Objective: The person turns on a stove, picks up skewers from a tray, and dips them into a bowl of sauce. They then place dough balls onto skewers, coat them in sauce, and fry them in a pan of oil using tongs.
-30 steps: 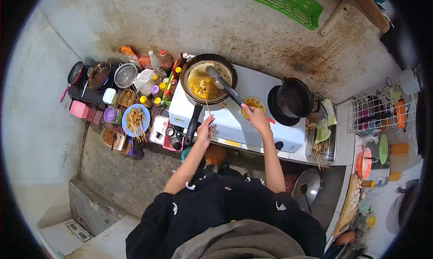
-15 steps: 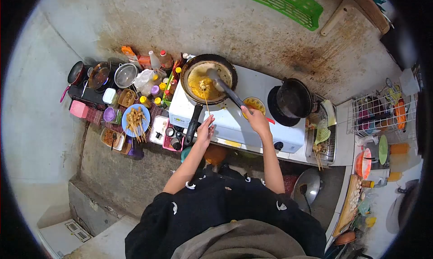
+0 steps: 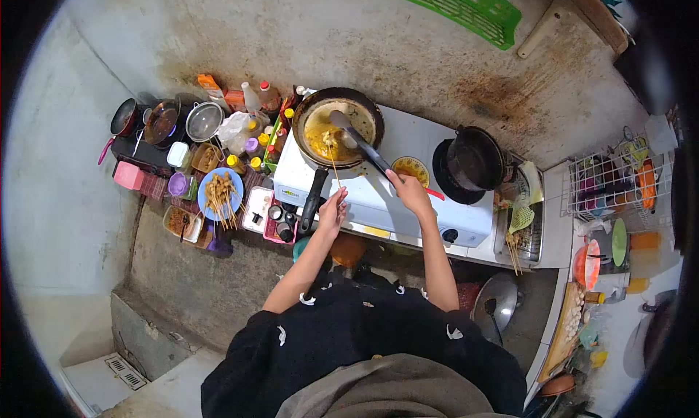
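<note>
My left hand (image 3: 333, 213) is closed on the lower end of a thin skewer (image 3: 335, 172) in front of the frying pan (image 3: 378, 121). The skewer's food-covered tip (image 3: 329, 139) lies in a yellow, egg-like mixture (image 3: 315, 132) inside the pan. My right hand (image 3: 411, 194) grips a dark spatula (image 3: 373, 156) by its handle. The blade reaches over the pan, right by the skewer's tip. Just beyond my right hand, a bowl of yellow liquid (image 3: 413, 167) stands on the white stove (image 3: 397, 218).
A black pot (image 3: 477, 156) sits on the stove's right burner. To the left are a blue plate (image 3: 201, 191) of skewers, several bottles (image 3: 268, 97) and a strainer (image 3: 204, 121). At the right are a sink (image 3: 535, 247) and a wire rack (image 3: 582, 210). The pan handle (image 3: 314, 198) juts toward me.
The spatula blade has shifted slightly left and down toward the skewer's tip, and my right hand has moved a little left. My left hand stays nearly in place with the skewer.
</note>
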`<action>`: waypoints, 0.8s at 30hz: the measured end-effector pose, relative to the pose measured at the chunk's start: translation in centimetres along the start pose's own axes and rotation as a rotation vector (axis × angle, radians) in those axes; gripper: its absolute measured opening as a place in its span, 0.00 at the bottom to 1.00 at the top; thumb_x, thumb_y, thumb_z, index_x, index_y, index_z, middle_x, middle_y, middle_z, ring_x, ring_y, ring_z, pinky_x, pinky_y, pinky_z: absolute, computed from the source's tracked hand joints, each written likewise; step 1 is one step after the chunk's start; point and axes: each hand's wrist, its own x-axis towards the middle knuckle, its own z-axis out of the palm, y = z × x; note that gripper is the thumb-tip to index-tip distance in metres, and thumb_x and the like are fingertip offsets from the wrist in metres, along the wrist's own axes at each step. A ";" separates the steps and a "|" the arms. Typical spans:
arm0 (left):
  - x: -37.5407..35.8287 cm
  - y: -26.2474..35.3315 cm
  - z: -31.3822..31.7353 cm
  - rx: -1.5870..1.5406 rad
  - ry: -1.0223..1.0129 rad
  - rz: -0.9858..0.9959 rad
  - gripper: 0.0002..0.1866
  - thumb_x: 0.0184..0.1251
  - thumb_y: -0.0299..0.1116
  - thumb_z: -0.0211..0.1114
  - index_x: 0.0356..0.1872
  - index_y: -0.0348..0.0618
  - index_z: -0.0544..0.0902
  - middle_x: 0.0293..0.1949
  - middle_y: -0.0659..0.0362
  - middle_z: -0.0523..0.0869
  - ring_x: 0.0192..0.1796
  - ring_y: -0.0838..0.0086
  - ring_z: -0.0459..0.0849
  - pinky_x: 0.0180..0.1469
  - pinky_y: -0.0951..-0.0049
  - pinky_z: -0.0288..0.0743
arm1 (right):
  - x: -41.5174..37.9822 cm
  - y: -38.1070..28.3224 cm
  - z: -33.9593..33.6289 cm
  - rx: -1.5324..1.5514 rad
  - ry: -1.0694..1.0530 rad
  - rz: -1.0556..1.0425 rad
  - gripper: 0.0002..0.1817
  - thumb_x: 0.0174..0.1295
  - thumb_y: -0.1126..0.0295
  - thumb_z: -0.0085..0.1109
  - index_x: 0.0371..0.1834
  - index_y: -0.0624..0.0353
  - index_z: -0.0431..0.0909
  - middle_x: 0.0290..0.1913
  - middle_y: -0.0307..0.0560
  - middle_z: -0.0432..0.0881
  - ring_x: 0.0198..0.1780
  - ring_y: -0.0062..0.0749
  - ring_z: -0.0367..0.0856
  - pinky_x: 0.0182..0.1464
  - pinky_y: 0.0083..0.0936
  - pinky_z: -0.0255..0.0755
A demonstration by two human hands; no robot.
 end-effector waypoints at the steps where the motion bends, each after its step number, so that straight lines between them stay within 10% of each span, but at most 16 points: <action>1: 0.1 0.1 0.0 0.002 -0.003 0.002 0.13 0.56 0.39 0.60 0.42 0.50 0.78 0.36 0.71 0.79 0.26 0.87 0.68 0.23 0.89 0.62 | 0.2 0.0 -0.1 0.071 -0.066 0.017 0.34 0.56 0.40 0.38 0.22 0.66 0.73 0.14 0.47 0.70 0.22 0.33 0.72 0.30 0.28 0.63; 12: 0.5 0.6 0.4 -0.052 0.004 -0.050 0.14 0.57 0.41 0.57 0.43 0.50 0.77 0.38 0.72 0.80 0.25 0.88 0.70 0.22 0.89 0.61 | -0.3 -0.2 -0.2 0.078 -0.014 0.005 0.32 0.56 0.42 0.40 0.20 0.65 0.72 0.14 0.44 0.68 0.20 0.31 0.67 0.28 0.27 0.62; 15: 0.6 0.7 0.8 0.040 0.012 -0.018 0.13 0.58 0.40 0.57 0.43 0.50 0.77 0.38 0.73 0.79 0.24 0.89 0.69 0.22 0.90 0.60 | -0.5 -0.7 -1.3 0.074 -0.167 0.086 0.34 0.53 0.39 0.41 0.38 0.62 0.76 0.34 0.62 0.77 0.40 0.53 0.75 0.44 0.37 0.66; 24: 0.9 0.6 1.3 0.141 0.053 0.108 0.15 0.54 0.39 0.61 0.43 0.50 0.77 0.36 0.73 0.79 0.27 0.89 0.66 0.27 0.87 0.58 | -4.4 2.4 -7.3 -0.046 0.490 -0.067 0.30 0.55 0.53 0.50 0.52 0.68 0.62 0.42 0.66 0.73 0.45 0.54 0.72 0.46 0.35 0.66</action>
